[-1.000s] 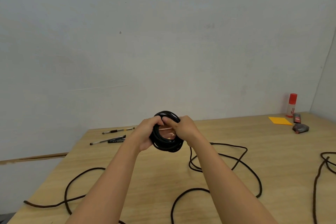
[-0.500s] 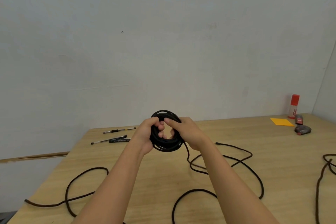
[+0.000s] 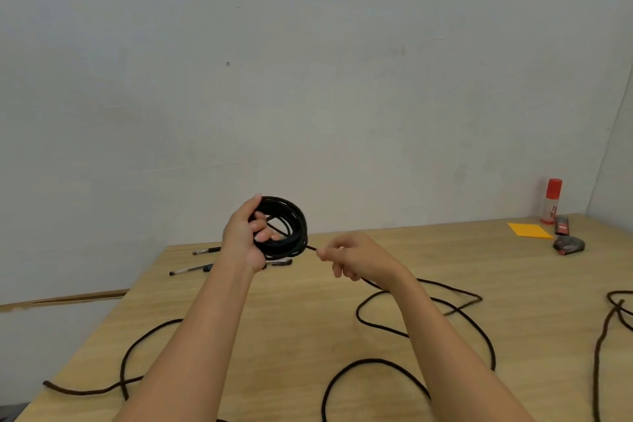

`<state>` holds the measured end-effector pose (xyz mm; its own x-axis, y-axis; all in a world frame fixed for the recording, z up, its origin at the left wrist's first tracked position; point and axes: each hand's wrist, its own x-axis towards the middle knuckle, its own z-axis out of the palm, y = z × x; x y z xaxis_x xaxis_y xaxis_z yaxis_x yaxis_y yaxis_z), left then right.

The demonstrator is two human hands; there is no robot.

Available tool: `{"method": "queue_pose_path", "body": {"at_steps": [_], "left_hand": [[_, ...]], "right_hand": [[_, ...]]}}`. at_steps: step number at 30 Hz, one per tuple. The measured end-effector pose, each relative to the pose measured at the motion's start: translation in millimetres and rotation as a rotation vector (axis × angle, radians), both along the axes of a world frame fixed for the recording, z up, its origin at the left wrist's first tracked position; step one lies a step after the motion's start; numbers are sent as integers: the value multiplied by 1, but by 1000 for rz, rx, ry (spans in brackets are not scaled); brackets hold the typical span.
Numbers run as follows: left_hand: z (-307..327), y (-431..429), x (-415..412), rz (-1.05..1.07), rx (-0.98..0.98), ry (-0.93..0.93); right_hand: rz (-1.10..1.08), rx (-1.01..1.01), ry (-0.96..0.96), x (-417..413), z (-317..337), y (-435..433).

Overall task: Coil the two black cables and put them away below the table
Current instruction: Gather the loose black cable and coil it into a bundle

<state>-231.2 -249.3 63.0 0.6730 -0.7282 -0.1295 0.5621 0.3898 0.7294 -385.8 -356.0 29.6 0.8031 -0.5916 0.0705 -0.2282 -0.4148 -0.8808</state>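
My left hand [image 3: 244,239] grips a tight coil of black cable [image 3: 287,229], held upright above the far part of the wooden table [image 3: 308,325]. A strand runs from the coil to my right hand [image 3: 352,256], which pinches it a short way to the right. The loose rest of that cable [image 3: 455,329] loops over the table below my right arm. A second black cable [image 3: 608,325] lies uncoiled at the right edge. Another black length [image 3: 126,358] curves near the table's left edge; which cable it belongs to I cannot tell.
Several pens [image 3: 191,270] lie at the table's far left, behind my left hand. At the far right corner stand a red-capped glue stick [image 3: 551,200], an orange paper note [image 3: 529,229] and a small dark gadget [image 3: 568,245]. A white wall rises behind the table.
My right hand has left the coil and moved right and down, drawing a strand out with it. My left hand keeps the coil, which has turned more face-on.
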Motion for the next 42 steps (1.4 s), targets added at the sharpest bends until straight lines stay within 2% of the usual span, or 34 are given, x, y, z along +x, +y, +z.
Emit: {"method": "queue_pose_path", "body": {"at_steps": [3,6,8,11,13,14,19,23,25,27,29,32,34,38,42], "left_hand": [[3,0,3,283,55,-57],[6,2,11,486,210,-210],[-2,0,13,477,359,-362],[-21,-10,3,354,555,-704],[-31,-13,-6,203,575,-900],[-34,-12,-9,117,544,-912],[-33,-1,-12,-240,337,-614],[-32,2,-12,-439,277,-434],[-29,3,-10,-513,269,-374],[-28,3,-7,-553,228,-366],[-26,4,-6,-578,178,-373],[-24,2,-7,-605,95,-341],[-23,2,-8,-605,53,-316],[-21,1,-3,-504,2,-255],[-24,-5,-4,-334,37,-231]], "right_hand": [[17,-167,239,-7,-4,-2],[-20,-293,285,-13,-5,-6],[9,-385,231,-10,3,0],[103,-478,118,5,25,18],[130,-472,12,15,37,24],[131,-455,-35,18,41,25],[24,-428,-114,24,36,15],[-162,-332,-173,25,23,10],[-309,-364,-192,25,19,10],[-350,-312,-189,24,17,8],[-190,-91,-172,23,17,8],[167,276,-158,22,15,11],[264,436,-206,21,10,10],[300,590,-319,20,6,10],[63,647,-366,30,12,20]]}}
